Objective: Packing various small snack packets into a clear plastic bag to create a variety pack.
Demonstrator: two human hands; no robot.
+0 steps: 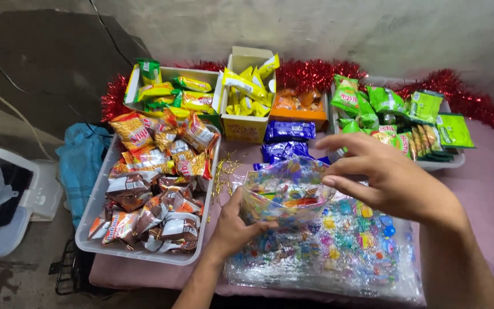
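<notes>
Crinkly clear plastic, printed with bright spots: my left hand [236, 224] pinches the near lip of the bag [286, 194] from below, and my right hand [393, 177] grips its far edge with fingers half curled, holding the mouth open above the stack of flat bags [338, 257]. I judge it best to keep both pinches light so the film doesn't tear. The tray [95, 212] of snack packs sits close on my left; the pink cloth [487, 194] on my right gives room.

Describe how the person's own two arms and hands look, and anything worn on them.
Both the left hand and the right hand are bare: no gloves, rings, watch or bracelet visible. Both forearms are uncovered as far as the picture shows, with no sleeve in view. Fingers are unmarked.
</notes>
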